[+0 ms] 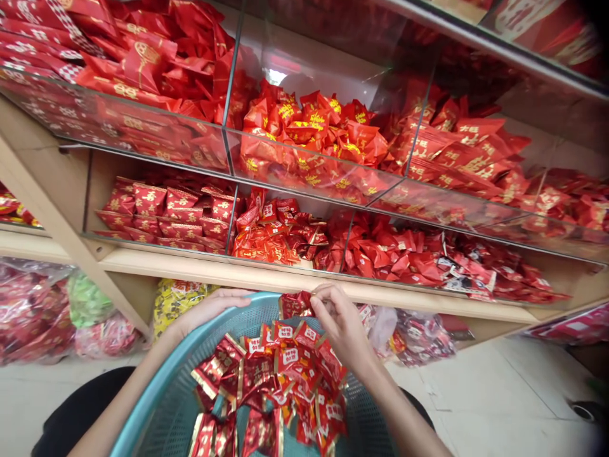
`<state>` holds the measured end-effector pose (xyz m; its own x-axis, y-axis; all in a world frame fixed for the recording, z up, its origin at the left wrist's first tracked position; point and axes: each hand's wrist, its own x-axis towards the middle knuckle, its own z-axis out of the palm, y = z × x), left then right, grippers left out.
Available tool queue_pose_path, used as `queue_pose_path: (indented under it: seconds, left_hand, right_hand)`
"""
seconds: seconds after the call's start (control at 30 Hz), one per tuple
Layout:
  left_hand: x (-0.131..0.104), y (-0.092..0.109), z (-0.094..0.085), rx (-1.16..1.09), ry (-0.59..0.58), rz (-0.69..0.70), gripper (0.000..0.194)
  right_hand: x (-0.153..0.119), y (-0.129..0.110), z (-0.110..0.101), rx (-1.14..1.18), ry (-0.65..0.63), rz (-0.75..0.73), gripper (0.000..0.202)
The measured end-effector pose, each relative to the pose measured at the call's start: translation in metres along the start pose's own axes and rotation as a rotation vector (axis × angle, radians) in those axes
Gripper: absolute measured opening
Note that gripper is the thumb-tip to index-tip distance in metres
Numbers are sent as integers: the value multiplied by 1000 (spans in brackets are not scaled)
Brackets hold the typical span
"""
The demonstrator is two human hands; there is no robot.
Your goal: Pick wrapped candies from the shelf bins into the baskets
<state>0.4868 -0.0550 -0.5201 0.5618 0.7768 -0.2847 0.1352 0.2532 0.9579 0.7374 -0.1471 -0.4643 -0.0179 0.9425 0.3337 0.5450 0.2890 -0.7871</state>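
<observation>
A teal plastic basket (159, 387) stands below the shelf with small red wrapped packets (295, 362) inside, some dark red with gold edges, others brighter red with white lettering. My left hand (216, 308) rests closed over the basket's far left rim, fingers wrapped on it. At the far rim, my right hand (333, 308) pinches a dark red packet (295, 304) by its right end, just above the basket's edge. The packet's lower part lies in front of the rim.
Clear-fronted shelf bins hold red packets: large ones (147, 63) upper left, yellow-lettered ones (309, 127) in the middle, and small ones (271, 235) just above the basket. A wooden shelf edge (157, 263) runs behind the basket. Bagged goods (181, 301) sit underneath.
</observation>
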Motion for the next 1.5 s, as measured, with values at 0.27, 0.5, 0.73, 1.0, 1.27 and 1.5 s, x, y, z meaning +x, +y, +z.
queue_pose_path:
  seconds: [0.27, 0.5, 0.73, 1.0, 1.27, 1.5]
  left_hand:
    - [-1, 4, 1, -36, -22, -52, 52]
    - [-2, 6, 4, -66, -6, -79, 53]
    - [-2, 7, 5, -46, 15, -62, 50]
    - [-2, 7, 3, 52, 15, -30, 47]
    - [-2, 5, 1, 65, 40, 17, 45]
    - [-4, 6, 3, -4, 4, 21, 44]
  right_hand:
    - [-30, 17, 36, 569, -178, 378, 23]
    - [-61, 2, 62, 721, -487, 379, 11]
    - [-97, 17, 101, 599, -770, 448, 15]
    - [-99, 16, 111, 350, -698, 338, 21]
    - [-96, 14, 111, 304, -713, 308, 30]
    - [-96, 23, 104, 136, -782, 136, 45]
